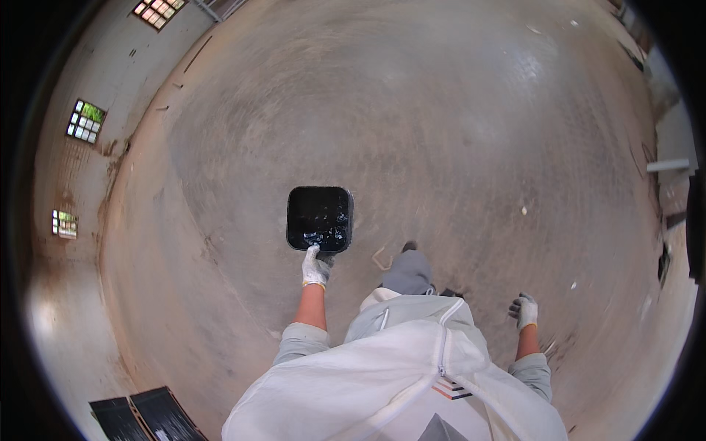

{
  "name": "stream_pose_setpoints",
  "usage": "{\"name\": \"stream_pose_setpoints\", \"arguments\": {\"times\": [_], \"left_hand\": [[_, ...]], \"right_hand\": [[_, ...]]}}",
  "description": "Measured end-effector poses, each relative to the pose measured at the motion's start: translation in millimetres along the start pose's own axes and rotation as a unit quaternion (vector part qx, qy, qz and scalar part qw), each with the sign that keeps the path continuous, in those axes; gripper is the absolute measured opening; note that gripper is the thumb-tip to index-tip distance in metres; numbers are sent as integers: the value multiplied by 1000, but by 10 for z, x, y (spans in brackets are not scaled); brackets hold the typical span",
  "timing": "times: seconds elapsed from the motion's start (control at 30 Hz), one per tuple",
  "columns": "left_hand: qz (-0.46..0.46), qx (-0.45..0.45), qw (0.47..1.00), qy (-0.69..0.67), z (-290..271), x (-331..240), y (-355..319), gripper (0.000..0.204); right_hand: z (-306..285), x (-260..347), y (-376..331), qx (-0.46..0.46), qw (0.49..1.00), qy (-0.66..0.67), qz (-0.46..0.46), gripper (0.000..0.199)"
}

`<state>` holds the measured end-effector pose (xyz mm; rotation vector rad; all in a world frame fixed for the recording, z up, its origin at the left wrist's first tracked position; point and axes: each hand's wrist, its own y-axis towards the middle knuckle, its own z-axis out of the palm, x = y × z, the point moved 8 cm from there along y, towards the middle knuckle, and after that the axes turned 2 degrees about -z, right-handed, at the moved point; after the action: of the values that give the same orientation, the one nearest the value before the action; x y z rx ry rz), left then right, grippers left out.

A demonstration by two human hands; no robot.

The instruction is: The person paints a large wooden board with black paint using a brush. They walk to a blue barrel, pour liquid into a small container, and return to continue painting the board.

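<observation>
In front of me, left of the middle, a black squarish box-like thing (320, 217) with rounded corners is held up over the floor. Its dark top is glossy, with pale specks and reflections near the lower edge. My left hand (316, 267), in a whitish work glove with a yellow cuff, grips its near edge: the thumb lies over the rim and the other fingers are mostly hidden underneath. Out to my right side hangs my right hand (524, 311) in a matching glove, its fingers loosely bent and apart, touching nothing.
A broad, worn brown-grey floor (456, 132) spreads ahead. On it lie a thin bent yellowish strip (380, 258) near my foot and small pale scraps (523, 211). Black panels (153, 415) stand at lower left, by a windowed wall (118, 73). A white bar (668, 165) juts out at right.
</observation>
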<state>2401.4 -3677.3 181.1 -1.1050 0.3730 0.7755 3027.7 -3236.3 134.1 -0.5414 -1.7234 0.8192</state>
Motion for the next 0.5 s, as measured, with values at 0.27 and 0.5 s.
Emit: {"name": "stream_pose_setpoints", "arguments": {"times": [0.27,0.5], "left_hand": [[43,-58,997,-24,1994,663,996,35],[13,-83,996,-3,4202,1101,1860,22]], "right_hand": [[78,1897,1716,2,1000,-4,-28,52],[-63,2144,2281,-25,995,3,101,39]]}}
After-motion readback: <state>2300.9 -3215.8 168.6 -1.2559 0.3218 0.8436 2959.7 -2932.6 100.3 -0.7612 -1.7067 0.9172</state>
